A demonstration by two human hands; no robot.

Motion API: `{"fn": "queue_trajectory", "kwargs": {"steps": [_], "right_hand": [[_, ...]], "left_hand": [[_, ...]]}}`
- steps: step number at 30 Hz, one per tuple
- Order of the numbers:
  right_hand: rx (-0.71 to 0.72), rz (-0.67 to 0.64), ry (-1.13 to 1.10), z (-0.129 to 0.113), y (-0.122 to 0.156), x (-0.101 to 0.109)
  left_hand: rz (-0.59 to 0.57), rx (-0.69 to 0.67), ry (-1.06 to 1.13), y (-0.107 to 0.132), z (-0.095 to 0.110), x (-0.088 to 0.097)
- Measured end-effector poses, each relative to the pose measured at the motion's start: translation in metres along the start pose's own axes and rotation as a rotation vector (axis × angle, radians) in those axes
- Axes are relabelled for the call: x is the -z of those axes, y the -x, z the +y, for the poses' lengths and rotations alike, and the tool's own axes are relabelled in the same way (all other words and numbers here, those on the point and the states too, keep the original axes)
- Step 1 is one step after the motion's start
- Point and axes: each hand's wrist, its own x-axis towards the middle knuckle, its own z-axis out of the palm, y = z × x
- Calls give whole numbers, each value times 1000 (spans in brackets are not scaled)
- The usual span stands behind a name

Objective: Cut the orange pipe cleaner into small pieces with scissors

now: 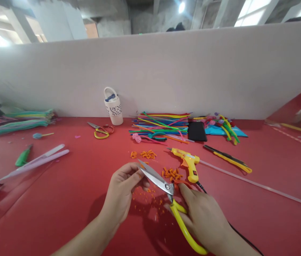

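My right hand (204, 217) is closed round the scissors (161, 183), with one yellow handle showing below it. Their silver blades are slightly apart and point up and left to the fingertips of my left hand (123, 188). Thumb and fingers of that hand pinch a small orange piece (143, 165) beside the blade tips, mostly hidden by the fingers. Close by lie a pile of short orange pieces (172, 173) and a second group of orange pieces (148, 154). Fine orange crumbs (150, 197) are scattered on the red table under my hands.
A yellow glue gun (189, 161) lies right of the piles, its black cord running past my right hand. Behind are colourful pipe cleaners (161, 124), a black phone (197, 131), a white cup (114, 109) and other scissors (101, 131). A pale partition (150, 74) closes the back.
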Motion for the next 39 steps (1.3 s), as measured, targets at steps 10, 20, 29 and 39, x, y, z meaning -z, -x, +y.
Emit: {"fn": "queue_trajectory", "kwargs": {"steps": [10, 20, 29, 39], "right_hand": [[-15, -35, 6, -1, 1, 1], [-10, -10, 42, 0, 2, 1], [-21, 15, 18, 1, -1, 4], [-236, -146, -757, -6, -8, 22]], "left_hand": [[-13, 8, -4, 0, 1, 0], [0, 9, -3, 1, 1, 0], [-4, 17, -36, 1, 3, 0], [-243, 293, 82, 3, -9, -2]]}}
